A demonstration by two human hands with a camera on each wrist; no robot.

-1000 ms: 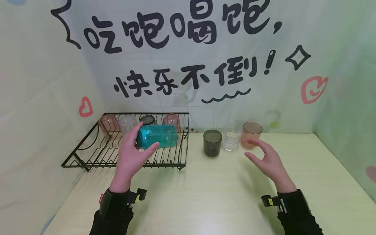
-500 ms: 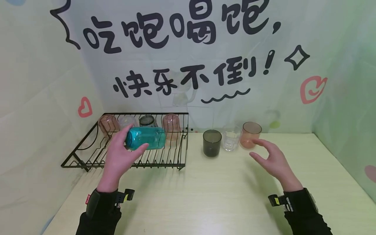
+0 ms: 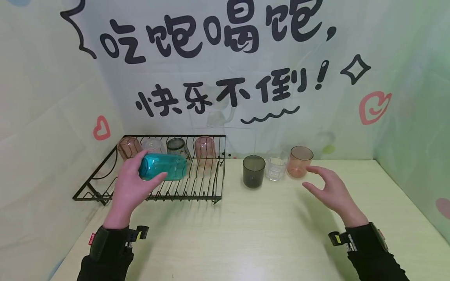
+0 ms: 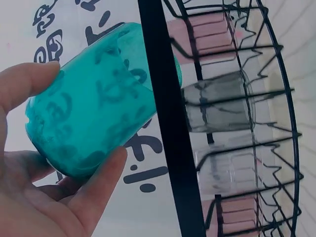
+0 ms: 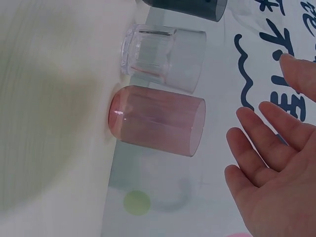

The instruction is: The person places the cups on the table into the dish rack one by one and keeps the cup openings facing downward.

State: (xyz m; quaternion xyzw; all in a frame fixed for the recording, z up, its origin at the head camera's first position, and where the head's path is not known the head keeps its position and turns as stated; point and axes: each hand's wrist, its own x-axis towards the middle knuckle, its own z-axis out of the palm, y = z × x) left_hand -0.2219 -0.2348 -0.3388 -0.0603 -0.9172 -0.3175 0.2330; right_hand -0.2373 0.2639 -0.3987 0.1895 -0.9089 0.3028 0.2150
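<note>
A teal see-through glass point(image 3: 163, 167) lies sideways in my left hand point(image 3: 131, 187), gripped at its left end between thumb and fingers. It is held over the black wire rack point(image 3: 197, 198). In the left wrist view the teal glass point(image 4: 94, 103) tilts beside the rack's dark front bar point(image 4: 168, 118). My right hand point(image 3: 334, 193) holds nothing; its fingers are relaxed and apart from the thumb. Nearest to it stands a pink glass point(image 3: 300, 162), upright on the table. The right wrist view shows the right hand point(image 5: 281, 163) apart from that pink glass point(image 5: 158, 121).
Along the rack's back sit a pink glass point(image 3: 130, 147), a clear glass point(image 3: 153, 146), a grey glass point(image 3: 177, 146) and another pink glass point(image 3: 205, 150). On the table point(image 3: 246, 234), a dark glass point(image 3: 254, 171) and a clear glass point(image 3: 276, 167) stand left of the upright pink one.
My left hand has moved left over the rack, carrying the teal glass. The right hand has drifted a little to the right, away from the upright pink glass.
</note>
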